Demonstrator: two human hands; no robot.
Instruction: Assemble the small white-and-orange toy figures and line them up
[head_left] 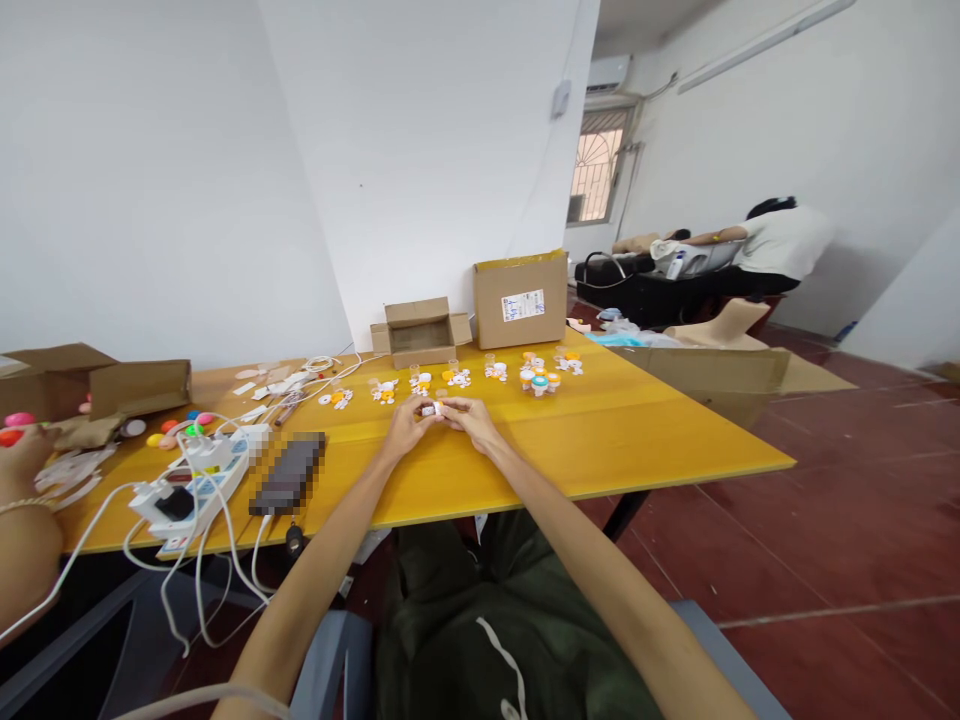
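Pinching a small white piece [430, 409] with fingers clamped, left hand [409, 426] and right hand [469, 418] meet mid-table [637, 440], edges well apart.

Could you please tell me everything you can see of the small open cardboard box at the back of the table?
The small open cardboard box is plain brown corrugated card, standing upright at the far edge of the yellow table, against the white wall. Its flaps are folded outward and the inside looks dark; any contents are hidden. A larger closed box stands just right of it; whether they touch is unclear.
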